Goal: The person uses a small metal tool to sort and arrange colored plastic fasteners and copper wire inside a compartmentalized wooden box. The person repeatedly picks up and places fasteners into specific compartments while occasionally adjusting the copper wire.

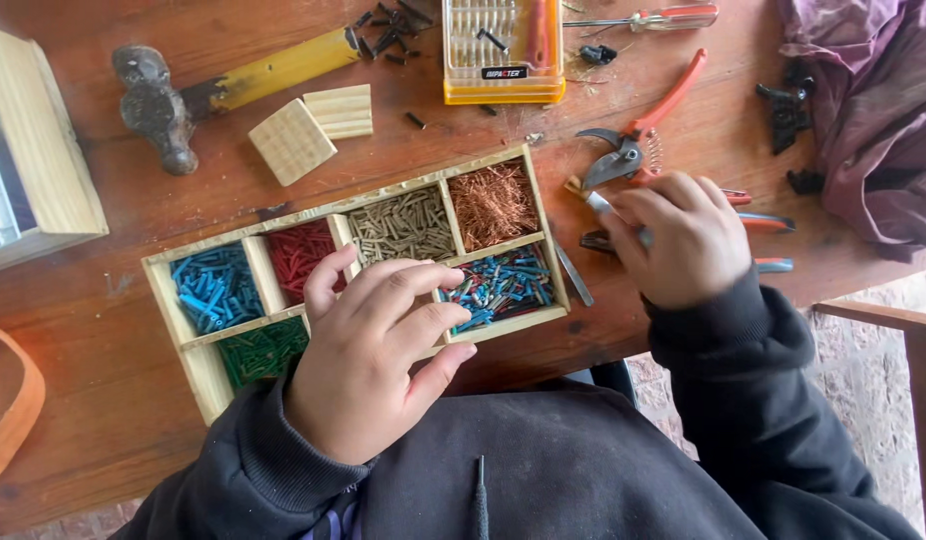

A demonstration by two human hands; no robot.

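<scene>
Crowding the hands, left (368, 360) spread on sorting tray (193, 370), right (683, 240) gripping pliers (753, 225): hammer (158, 105), pruners (633, 135).

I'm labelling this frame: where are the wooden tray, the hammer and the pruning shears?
wooden tray (163, 290): head view, left wall.
hammer (155, 108): head view, metal head.
pruning shears (611, 160): head view, blades.
</scene>
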